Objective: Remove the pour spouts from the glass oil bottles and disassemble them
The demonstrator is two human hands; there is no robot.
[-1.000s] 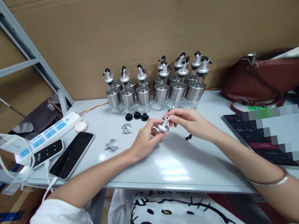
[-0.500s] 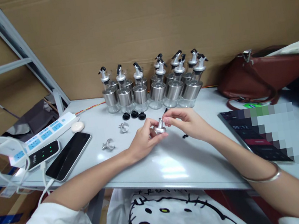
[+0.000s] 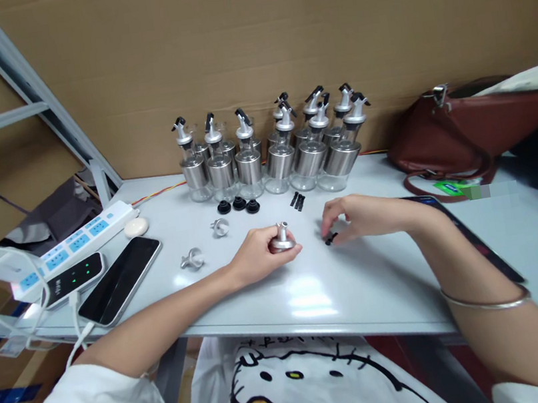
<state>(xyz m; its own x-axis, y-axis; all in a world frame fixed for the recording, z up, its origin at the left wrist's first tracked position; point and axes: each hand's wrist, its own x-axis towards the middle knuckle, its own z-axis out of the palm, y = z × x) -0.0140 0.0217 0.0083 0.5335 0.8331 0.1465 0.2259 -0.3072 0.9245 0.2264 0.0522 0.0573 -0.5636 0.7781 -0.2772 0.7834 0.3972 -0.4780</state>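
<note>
My left hand (image 3: 259, 255) is closed around a silver metal pourer spout (image 3: 283, 240), held upright just above the table with its narrow tube pointing up. To the right, my right hand (image 3: 352, 217) reaches down to the tabletop, thumb and fingertips pinched at a small black part (image 3: 328, 241), mostly covered by the fingers. Two more silver spouts, one nearer (image 3: 193, 258) and one farther (image 3: 220, 227), lie on their sides left of my left hand. Several black stoppers (image 3: 252, 206) sit in front of the bottles. Thin black strips (image 3: 298, 201) lie beyond my hands.
Several glass-and-steel bottles (image 3: 248, 164) with pourers line the back of the table. A power strip (image 3: 74, 247), a phone (image 3: 122, 281) and a white round case (image 3: 137, 227) are on the left. A tablet (image 3: 477, 241) and a brown bag (image 3: 480, 123) are on the right.
My right hand has left the spout and moved right and down to the small black part. My left hand keeps the spout, now slightly lower and further left. The thin black strips have come into view.
</note>
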